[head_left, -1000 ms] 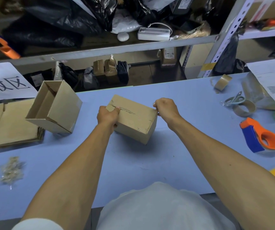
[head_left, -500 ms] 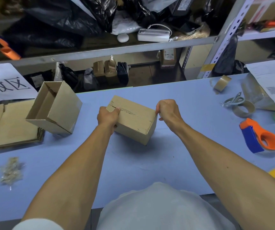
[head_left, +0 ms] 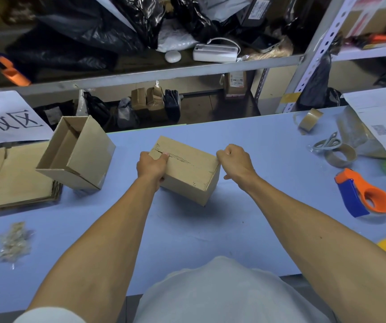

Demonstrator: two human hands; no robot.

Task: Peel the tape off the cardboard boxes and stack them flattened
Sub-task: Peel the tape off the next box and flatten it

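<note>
A closed cardboard box (head_left: 187,176) stands tilted on the blue table (head_left: 187,241) in the middle. A slit seam runs along its top. My left hand (head_left: 151,166) grips its left end, thumb on the top seam. My right hand (head_left: 235,160) sits curled at the box's top right corner and pinches there, apparently on the end of clear tape; the tape itself is hard to make out. An open, empty box (head_left: 87,155) lies on its side to the left. It leans on a stack of flattened cardboard (head_left: 12,176) at the table's left edge.
A clump of peeled tape (head_left: 14,241) lies at the front left. On the right are an orange and blue tape dispenser (head_left: 362,194), scissors (head_left: 326,143), two brown tape rolls (head_left: 340,155) (head_left: 308,118) and printed paper (head_left: 383,117). Cluttered shelves stand behind the table.
My right hand has shifted slightly right and down at the box's corner. The box and my left hand have stayed where they were.
</note>
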